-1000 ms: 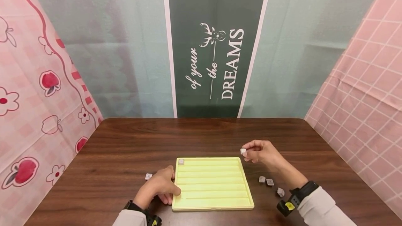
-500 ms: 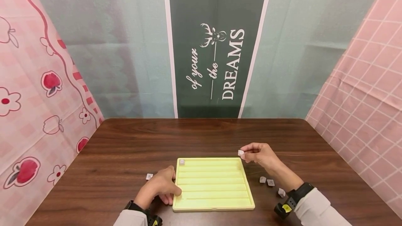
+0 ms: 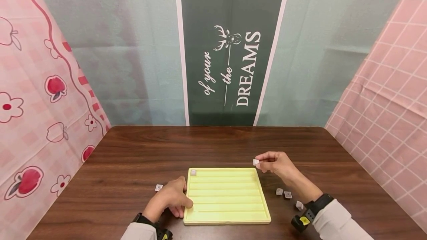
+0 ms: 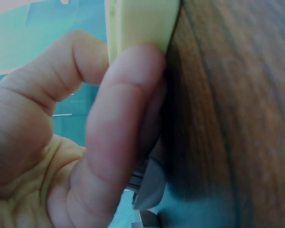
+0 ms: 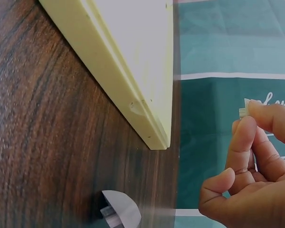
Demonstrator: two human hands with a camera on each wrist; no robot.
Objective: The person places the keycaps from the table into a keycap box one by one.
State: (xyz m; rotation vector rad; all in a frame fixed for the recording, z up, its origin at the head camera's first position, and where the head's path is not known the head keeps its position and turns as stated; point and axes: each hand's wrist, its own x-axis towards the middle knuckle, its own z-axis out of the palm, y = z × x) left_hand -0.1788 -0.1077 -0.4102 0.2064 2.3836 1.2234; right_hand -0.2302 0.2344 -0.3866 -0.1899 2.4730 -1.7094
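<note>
A shallow yellow tray [image 3: 230, 196] with ridged rows lies on the table. My left hand [image 3: 173, 195] grips its left side, thumb over the rim and fingers against the outer wall [image 4: 149, 23]. One pale keycap [image 3: 193, 172] sits in the tray's far left corner. Just beyond the far right corner, my right hand [image 3: 280, 165] pinches another whitish keycap [image 3: 255, 162] between thumb and fingertips. In the right wrist view this held keycap [image 5: 243, 112] shows edge-on, raised off the table.
Left of my left hand lies a single keycap [image 3: 159, 187]. Three more rest right of the tray: a tilted one [image 3: 279, 192], one beside it [image 3: 288, 195], and one near my right wrist [image 3: 299, 205]. The brown wooden table [image 3: 213, 145] ends at hanging curtains.
My right hand has moved slightly left and down toward the tray's far right corner with the keycap, then stayed nearly still. My left hand keeps its grip on the tray.
</note>
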